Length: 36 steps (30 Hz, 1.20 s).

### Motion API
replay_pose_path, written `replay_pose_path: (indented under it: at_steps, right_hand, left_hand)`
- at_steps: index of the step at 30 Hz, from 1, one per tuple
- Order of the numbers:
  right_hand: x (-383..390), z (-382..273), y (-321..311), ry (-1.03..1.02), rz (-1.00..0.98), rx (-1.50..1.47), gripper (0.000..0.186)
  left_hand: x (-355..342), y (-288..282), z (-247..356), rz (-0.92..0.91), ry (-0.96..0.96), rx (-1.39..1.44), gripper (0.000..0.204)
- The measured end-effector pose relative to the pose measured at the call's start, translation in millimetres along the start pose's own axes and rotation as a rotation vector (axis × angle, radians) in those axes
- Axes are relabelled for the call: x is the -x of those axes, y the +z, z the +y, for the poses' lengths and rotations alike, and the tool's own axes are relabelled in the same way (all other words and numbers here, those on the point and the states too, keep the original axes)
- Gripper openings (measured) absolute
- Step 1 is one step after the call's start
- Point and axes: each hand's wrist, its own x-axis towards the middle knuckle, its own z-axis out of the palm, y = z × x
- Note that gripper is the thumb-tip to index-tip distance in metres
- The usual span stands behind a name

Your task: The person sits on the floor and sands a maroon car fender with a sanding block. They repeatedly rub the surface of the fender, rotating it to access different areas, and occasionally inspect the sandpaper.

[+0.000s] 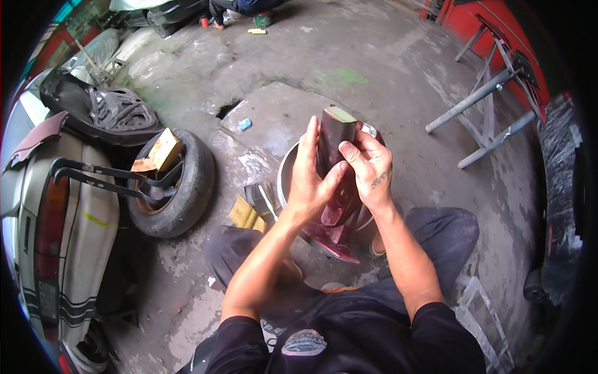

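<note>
My left hand [309, 177] and my right hand [372, 167] grip a long, dark maroon glossy part [335, 129] held upright, with a pale greenish top end; fingers of both wrap its sides, thumbs on its face. Its lower portion flares into a wider curved piece [336, 246]. Behind and beneath it is a round metal basin [286, 159], partly hidden by my arms and the part. A folded yellow sheet [248, 217] and a dark container [258, 196] lie just left of the basin.
A tyre [198, 187] holding cardboard and dark bars, a bumper [90, 243] and black trim [106, 106] crowd the left. Metal stands [467, 109] and wrapped panels [560, 206] line the right. A small blue block [245, 124] lies ahead. Another person [233, 6] sits near a car at the back.
</note>
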Motion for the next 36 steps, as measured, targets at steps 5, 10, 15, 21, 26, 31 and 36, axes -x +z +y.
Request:
replay_pose_path:
  at_steps: [5,10,15,21,26,31,36]
  right_hand:
    - [-6,-18,-1,0.014,-0.007,-0.166,0.060]
    - [-3,-32,-38,0.080,-0.201,-0.185,0.049]
    - [18,-16,-106,0.142,0.110,-0.092,0.052]
    - [59,31,-144,0.244,0.146,0.121,0.051]
    - [80,69,-105,0.124,0.201,0.083,0.050]
    - [93,82,-92,0.114,0.201,0.083,0.055]
    - [96,87,-88,0.117,0.267,-0.129,0.055]
  left_hand:
    - [2,-6,2,-0.056,-0.179,0.390,0.106]
    - [1,5,24,-0.162,-0.223,0.511,0.107]
    - [2,-15,9,-0.268,-0.268,-0.026,0.067]
    - [62,-68,-28,0.277,-0.363,-0.251,0.058]
    - [157,-51,-11,0.519,-0.970,0.195,0.076]
    - [167,-16,-28,0.382,-1.027,0.616,0.045]
    - [161,-10,-34,0.440,-1.011,0.504,0.026]
